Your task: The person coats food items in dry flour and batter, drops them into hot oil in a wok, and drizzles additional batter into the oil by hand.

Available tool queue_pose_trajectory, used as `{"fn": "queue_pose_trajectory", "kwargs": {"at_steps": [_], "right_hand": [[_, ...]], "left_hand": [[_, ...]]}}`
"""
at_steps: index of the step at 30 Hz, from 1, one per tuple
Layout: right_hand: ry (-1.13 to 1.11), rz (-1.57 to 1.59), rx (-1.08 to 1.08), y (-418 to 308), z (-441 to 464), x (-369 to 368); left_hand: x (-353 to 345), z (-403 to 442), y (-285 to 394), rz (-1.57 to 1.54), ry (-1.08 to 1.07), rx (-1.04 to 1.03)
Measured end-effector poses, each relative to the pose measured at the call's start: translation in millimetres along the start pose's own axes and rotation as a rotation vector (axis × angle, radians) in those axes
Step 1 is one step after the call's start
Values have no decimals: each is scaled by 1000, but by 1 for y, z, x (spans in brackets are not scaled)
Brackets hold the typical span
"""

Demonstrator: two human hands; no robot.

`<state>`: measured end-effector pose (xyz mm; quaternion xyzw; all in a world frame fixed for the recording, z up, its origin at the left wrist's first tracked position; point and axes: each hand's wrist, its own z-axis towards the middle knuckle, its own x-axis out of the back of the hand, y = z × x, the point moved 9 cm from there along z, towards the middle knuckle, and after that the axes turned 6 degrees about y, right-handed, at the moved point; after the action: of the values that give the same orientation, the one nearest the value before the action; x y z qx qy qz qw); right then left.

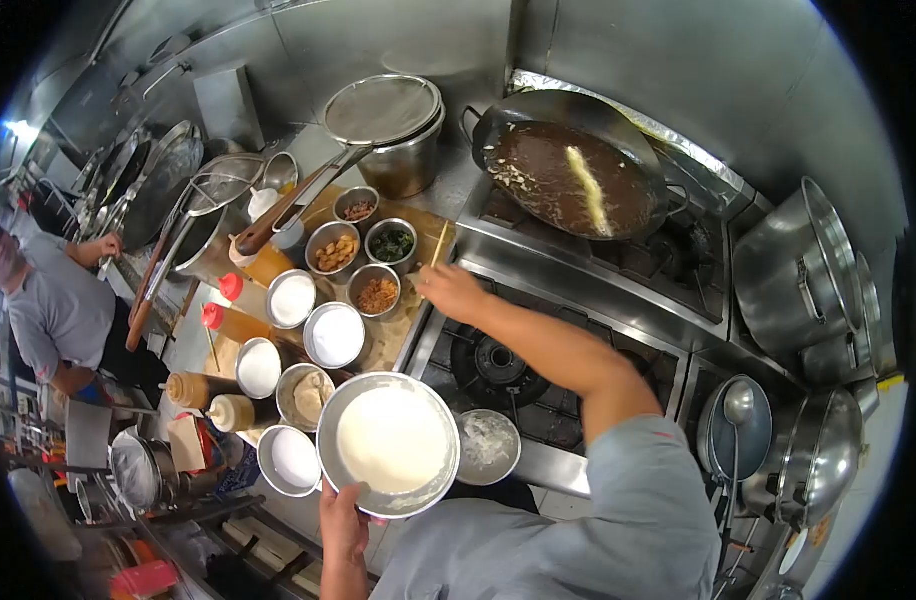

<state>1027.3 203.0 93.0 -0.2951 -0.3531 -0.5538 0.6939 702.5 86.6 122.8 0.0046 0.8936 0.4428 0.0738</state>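
Note:
My left hand (346, 520) grips the rim of a metal bowl (393, 445) of pale batter, its thumb over the edge. Beside the seasoning board, my right hand (451, 290) is closed around thin wooden chopsticks (440, 243) that point up and away. Small metal bowls stand left of that hand: one with reddish-brown bits (378, 294), one with chopped greens (391, 243), one with fried pieces (335, 250). A long pale-yellow strip (586, 192) lies in the dark oil of a wok (538, 105) on the back burner.
The front burner (500, 357) lies under my right forearm. A floury metal bowl (488, 447) sits right of the batter bowl. Squeeze bottles (243, 325) and bowls of white powder (334, 335) stand left. Large pots (793, 270) are at the right. Another person (63, 300) stands far left.

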Motion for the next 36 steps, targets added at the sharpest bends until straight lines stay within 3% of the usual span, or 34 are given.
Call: {"fn": "queue_pose_trajectory", "kwargs": {"at_steps": [5, 7, 8, 9, 11, 14, 19, 22, 25, 32, 36], "right_hand": [[81, 70, -135, -3, -6, -64], [50, 86, -277, 1, -14, -59], [197, 114, -357, 7, -27, -54], [135, 129, -493, 6, -36, -35], [204, 174, -546, -2, -58, 19], [-9, 241, -730, -22, -123, 46], [-577, 89, -705, -99, -219, 45], [-738, 51, -831, -129, -244, 38], [-493, 8, -798, -145, -244, 29], [-311, -176, -746, -152, -252, -2], [-315, 72, -886, -138, -251, 6]], "left_hand": [[13, 2, -4, -23, -33, -6], [21, 0, -3, -20, -38, -3], [21, -1, -1, -7, -30, 8], [26, 1, -4, -3, -24, 5], [39, 9, -12, 39, -78, 11], [45, 8, -8, 73, -107, 9], [58, 13, -1, 140, -166, -5], [61, 12, 2, 94, -223, -52], [68, 14, -2, 97, -287, -72], [75, 6, -6, 123, -331, -62], [76, 0, -6, 117, -296, -47]]}}
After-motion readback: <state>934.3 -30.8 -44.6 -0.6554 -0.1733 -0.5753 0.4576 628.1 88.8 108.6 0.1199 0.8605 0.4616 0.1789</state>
